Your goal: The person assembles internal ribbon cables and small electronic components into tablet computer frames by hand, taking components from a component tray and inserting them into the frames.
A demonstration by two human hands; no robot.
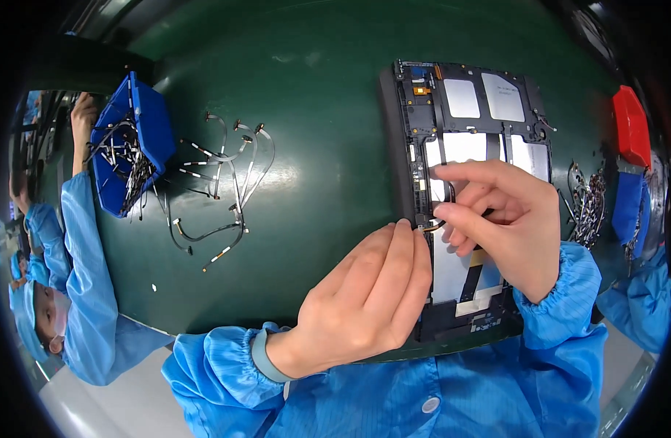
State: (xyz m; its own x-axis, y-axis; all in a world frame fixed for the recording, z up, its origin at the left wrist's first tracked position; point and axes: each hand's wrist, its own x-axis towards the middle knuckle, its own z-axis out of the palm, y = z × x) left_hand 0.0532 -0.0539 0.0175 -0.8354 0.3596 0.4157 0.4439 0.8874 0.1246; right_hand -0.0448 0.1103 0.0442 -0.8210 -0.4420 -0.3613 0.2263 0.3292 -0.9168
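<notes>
An opened flat electronic device (422, 117), with a black frame and silver panels inside, lies in front of me on the right. A thin black cable (451, 193) curves over its left side, its end reaching a small connector near the device's left edge. My left hand (365, 296) has its fingertips pressed together at that cable end; they partly hide the connector. My right hand (507, 208) is curled over the device, thumb and fingers closed around the cable's loop. A grey-green band (264, 356) circles my left wrist.
Several loose cables (233, 171) lie on the green table (313, 87), beside a blue bin (154, 120) of cables. On the right are another cable pile (587, 204), a red bin (630, 125) and a blue bin (627, 208). A co-worker (80, 292) sits at left; another blue sleeve (646, 296) shows at right.
</notes>
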